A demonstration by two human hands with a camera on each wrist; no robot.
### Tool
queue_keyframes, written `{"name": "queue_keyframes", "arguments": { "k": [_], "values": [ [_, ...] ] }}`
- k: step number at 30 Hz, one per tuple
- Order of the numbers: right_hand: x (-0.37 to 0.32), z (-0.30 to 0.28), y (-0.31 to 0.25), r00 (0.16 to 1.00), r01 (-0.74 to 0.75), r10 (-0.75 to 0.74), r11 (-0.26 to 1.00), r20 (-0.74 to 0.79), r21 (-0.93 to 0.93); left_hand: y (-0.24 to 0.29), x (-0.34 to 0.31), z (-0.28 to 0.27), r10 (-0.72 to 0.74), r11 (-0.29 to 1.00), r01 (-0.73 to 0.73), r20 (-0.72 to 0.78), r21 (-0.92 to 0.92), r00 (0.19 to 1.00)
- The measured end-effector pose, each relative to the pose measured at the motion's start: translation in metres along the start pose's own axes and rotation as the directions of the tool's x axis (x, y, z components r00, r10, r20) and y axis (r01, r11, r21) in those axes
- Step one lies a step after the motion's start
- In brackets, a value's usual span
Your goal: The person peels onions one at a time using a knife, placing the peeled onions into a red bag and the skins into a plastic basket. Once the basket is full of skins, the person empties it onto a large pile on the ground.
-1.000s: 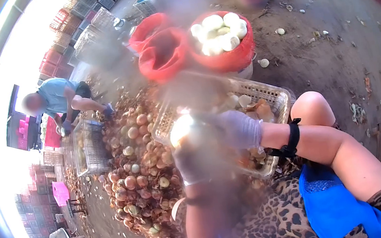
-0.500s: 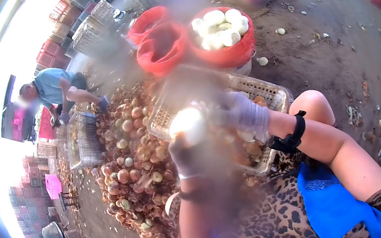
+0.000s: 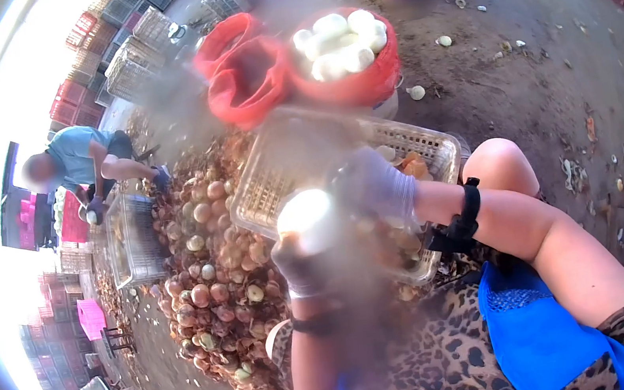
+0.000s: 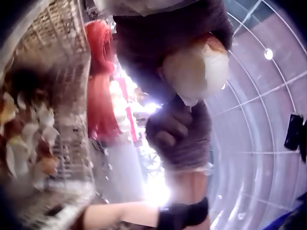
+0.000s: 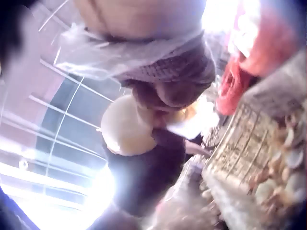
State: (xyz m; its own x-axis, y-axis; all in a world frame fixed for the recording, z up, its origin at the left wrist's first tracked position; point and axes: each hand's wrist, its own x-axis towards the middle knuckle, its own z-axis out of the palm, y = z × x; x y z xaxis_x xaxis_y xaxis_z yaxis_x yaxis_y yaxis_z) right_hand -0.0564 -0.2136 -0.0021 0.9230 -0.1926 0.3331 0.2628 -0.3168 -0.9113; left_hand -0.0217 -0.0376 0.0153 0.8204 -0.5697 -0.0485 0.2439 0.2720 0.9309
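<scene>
The onion (image 3: 305, 210) is bright white, with a patch of orange-brown on it. The gloves (image 3: 382, 185) are of greyish purple colour. The clothes (image 3: 447, 335) have leopard pattern, black spots on brown, and the cloth (image 3: 539, 334) over them is strong blue. The net bags (image 3: 250, 96) are red, the basket (image 3: 443, 151) is beige, the wrist strap (image 3: 466, 223) is black.

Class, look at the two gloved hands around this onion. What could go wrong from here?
The smooth onion might slip from the left hand and drop. The right hand is so close that fingers could get in each other's way. White onions heaped in the red bag might tumble out if it were knocked.
</scene>
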Motion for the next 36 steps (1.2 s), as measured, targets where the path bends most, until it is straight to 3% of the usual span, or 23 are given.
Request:
{"name": "queue_keyframes", "arguments": {
  "k": [1,2,3,4,5,8,10,14,16,19,25,26,29,31,32,33,34,35,36],
  "values": [
    [0.001,0.001,0.007,0.987,0.158,-0.159,0.986,-0.021,-0.045,0.002,0.000,0.006,0.007,0.999,-0.007,-0.003,0.053,1.000],
    [0.001,0.002,0.012,0.996,0.082,-0.081,0.996,-0.028,0.038,0.004,-0.001,0.011,0.014,0.994,-0.013,-0.007,0.105,1.000],
    [0.003,0.001,0.010,0.999,0.007,-0.003,0.993,-0.034,0.122,0.008,0.003,0.022,-0.083,0.965,0.090,0.037,-0.246,0.996],
    [0.006,-0.006,-0.008,0.951,-0.299,0.306,0.899,0.029,0.320,0.009,0.005,0.021,-0.126,0.926,0.137,0.055,-0.352,0.991],
    [0.009,-0.011,-0.018,0.810,-0.561,0.568,0.679,0.145,0.473,0.010,0.007,0.021,-0.167,0.873,0.182,0.072,-0.452,0.983],
    [0.010,-0.005,-0.004,0.873,-0.486,0.474,0.861,0.111,0.148,-0.024,0.014,-0.007,-0.061,0.995,0.059,-0.023,-0.078,0.998],
    [0.009,-0.007,-0.018,0.873,-0.484,0.468,0.867,0.135,0.118,-0.001,0.007,0.012,-0.048,0.998,0.050,-0.046,0.046,0.998],
    [0.011,-0.013,-0.020,0.926,-0.318,0.328,0.945,0.186,-0.083,0.017,0.005,0.020,0.000,1.000,-0.001,-0.074,-0.007,0.997],
    [0.012,-0.002,-0.001,0.913,-0.324,0.313,0.946,0.263,-0.001,0.002,0.006,0.007,0.094,0.990,-0.078,-0.134,0.120,0.986],
    [0.008,0.005,0.007,0.904,-0.362,0.302,0.917,0.302,0.169,-0.001,0.005,0.003,0.109,0.979,-0.089,-0.102,0.183,0.989],
    [-0.008,0.000,-0.005,0.964,-0.245,0.193,0.911,0.182,0.332,-0.003,0.004,0.001,0.133,0.970,-0.118,-0.058,0.211,0.989],
    [-0.009,0.000,-0.007,0.967,-0.236,0.185,0.907,0.174,0.347,0.000,0.004,0.004,0.090,0.990,-0.086,-0.037,0.113,0.995],
    [-0.008,-0.004,0.007,0.918,-0.393,0.366,0.893,0.153,0.221,0.001,0.001,0.008,-0.001,0.983,0.002,0.007,-0.181,1.000],
    [-0.004,-0.016,-0.019,0.838,-0.545,0.525,0.779,0.153,0.311,0.003,0.006,0.012,0.104,0.972,-0.103,0.008,0.212,0.995],
    [-0.003,-0.020,-0.032,0.777,-0.619,0.604,0.684,0.175,0.386,0.005,0.007,0.013,0.035,0.996,-0.038,0.035,0.082,0.999],
    [-0.004,-0.021,-0.030,0.779,-0.606,0.603,0.651,0.172,0.458,0.006,0.008,0.014,-0.034,0.998,0.037,0.062,-0.046,0.997],
    [-0.003,-0.024,-0.025,0.780,-0.589,0.602,0.614,0.171,0.525,0.009,0.008,0.013,-0.180,0.850,0.246,0.182,-0.465,0.967],
    [-0.001,-0.025,-0.020,0.780,-0.570,0.603,0.573,0.167,0.589,0.010,0.009,0.011,-0.138,0.973,0.151,0.084,-0.175,0.987],
    [0.000,-0.024,-0.011,0.834,-0.531,0.536,0.717,0.131,0.451,0.002,0.012,0.007,-0.097,0.993,0.098,0.019,-0.062,0.995]
  ]
}}
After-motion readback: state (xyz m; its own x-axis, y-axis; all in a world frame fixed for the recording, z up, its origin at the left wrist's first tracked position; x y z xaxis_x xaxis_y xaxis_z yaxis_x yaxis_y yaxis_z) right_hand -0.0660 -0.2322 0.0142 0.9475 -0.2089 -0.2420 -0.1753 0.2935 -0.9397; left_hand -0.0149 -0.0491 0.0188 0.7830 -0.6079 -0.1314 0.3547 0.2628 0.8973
